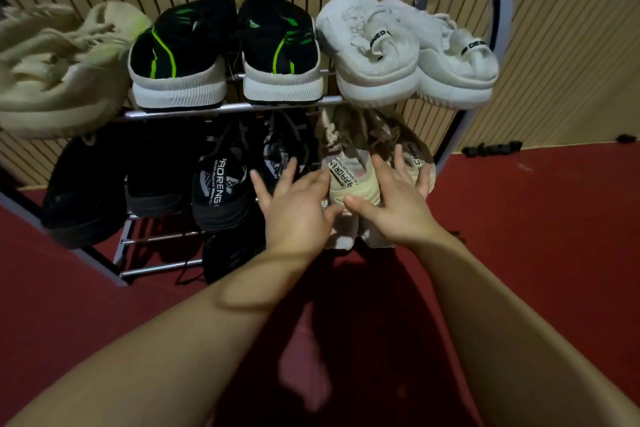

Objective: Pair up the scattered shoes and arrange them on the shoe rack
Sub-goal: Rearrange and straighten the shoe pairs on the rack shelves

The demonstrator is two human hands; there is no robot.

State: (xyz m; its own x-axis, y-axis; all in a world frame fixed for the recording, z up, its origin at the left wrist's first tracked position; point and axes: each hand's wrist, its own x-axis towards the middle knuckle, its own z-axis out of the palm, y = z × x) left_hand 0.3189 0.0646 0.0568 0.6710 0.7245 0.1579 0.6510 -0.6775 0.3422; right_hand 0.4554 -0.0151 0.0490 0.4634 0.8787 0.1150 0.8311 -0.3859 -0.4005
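Observation:
A metal shoe rack (235,107) stands against a slatted wall. Its top shelf carries cream knit shoes (59,69), a black pair with green stripes (225,48) and a white pair (408,45). On the middle shelf sit dark shoes (86,191), a black pair with white lettering (225,180) and a beige pair (349,173) at the right end. My left hand (294,208) lies with fingers spread against the left side of the beige pair's heels. Fingers straight, my right hand (398,201) presses on the right beige shoe's heel.
A black shoe (228,253) sits on the lowest shelf. The rack's curved side frame (491,10) rises at the right. Red floor (536,218) spreads around the rack, with small black objects (491,149) by the wall. My foot (304,378) shows below.

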